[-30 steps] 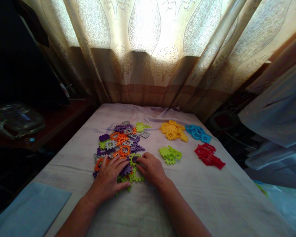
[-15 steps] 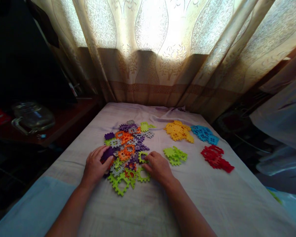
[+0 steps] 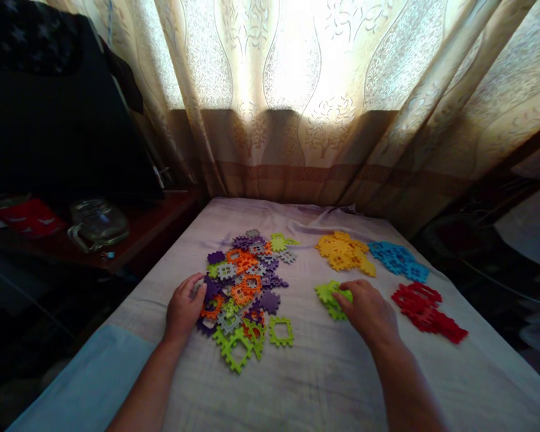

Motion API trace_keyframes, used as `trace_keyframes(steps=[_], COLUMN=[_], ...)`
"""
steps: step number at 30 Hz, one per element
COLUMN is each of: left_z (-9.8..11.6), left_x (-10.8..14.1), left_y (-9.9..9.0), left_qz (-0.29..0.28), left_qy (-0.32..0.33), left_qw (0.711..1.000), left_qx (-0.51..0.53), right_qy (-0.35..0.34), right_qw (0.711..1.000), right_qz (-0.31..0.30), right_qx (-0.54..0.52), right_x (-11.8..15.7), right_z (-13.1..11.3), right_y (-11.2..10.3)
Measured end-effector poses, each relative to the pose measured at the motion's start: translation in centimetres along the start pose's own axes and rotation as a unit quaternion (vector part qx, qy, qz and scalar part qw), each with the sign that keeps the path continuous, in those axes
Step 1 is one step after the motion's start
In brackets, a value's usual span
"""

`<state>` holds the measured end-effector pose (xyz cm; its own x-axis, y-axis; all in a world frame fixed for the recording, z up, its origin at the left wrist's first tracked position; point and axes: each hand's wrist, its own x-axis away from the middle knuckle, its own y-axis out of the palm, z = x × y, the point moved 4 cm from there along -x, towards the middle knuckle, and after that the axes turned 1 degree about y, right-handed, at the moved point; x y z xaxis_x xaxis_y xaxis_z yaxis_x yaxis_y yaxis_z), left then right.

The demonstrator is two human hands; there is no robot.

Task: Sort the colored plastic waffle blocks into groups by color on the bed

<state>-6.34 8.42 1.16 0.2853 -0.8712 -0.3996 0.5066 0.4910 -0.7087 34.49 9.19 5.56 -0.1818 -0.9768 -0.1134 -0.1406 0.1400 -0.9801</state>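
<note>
Interlocking plastic building pieces with toothed edges lie in a mixed pile [image 3: 240, 294] of orange, purple, grey and lime green. My left hand [image 3: 183, 309] rests at the pile's left edge, its fingers loosely curved and apart, beside a purple piece [image 3: 212, 288]. Over at the small lime green pile [image 3: 327, 291], my right hand [image 3: 371, 312] pinches a lime green piece [image 3: 344, 293] between thumb and fingers, partly hidden by them. A lime green square frame [image 3: 281, 332] lies flat just right of the mixed pile.
Yellow pieces [image 3: 344, 251], blue pieces [image 3: 398, 260] and red pieces [image 3: 427, 309] form separate piles on the right of the cloth-covered surface [image 3: 306, 378]. A glass jug [image 3: 98, 223] stands on a dark side table at left. A patterned curtain [image 3: 292, 144] hangs behind.
My right hand has moved right from the mixed pile to the lime green pile with a lime green piece. My left hand stays by the mixed pile. The view has shifted slightly.
</note>
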Motion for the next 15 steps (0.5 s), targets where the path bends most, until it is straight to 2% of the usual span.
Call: trace_keyframes(steps=[4, 10, 15], left_z=[1.0, 2.5, 3.3], left_x=[-1.5, -3.8, -4.8], left_y=[1.1, 1.5, 1.3], left_qz=[-0.077, -0.161, -0.203], left_qy=[0.027, 0.041, 0.048], left_qw=[0.990, 0.969, 0.954], left_qx=[-0.119, -0.185, -0.214], right_qy=[-0.008, -0.066, -0.080], right_qw=[0.997, 0.987, 0.983], right_qz=[0.043, 0.042, 0.057], right_qx=[-0.060, -0.139, -0.154], right_x=[-0.1, 0.0, 0.0], right_z=[0.5, -1.0, -0.9], right_y=[0.1, 1.1, 0.7])
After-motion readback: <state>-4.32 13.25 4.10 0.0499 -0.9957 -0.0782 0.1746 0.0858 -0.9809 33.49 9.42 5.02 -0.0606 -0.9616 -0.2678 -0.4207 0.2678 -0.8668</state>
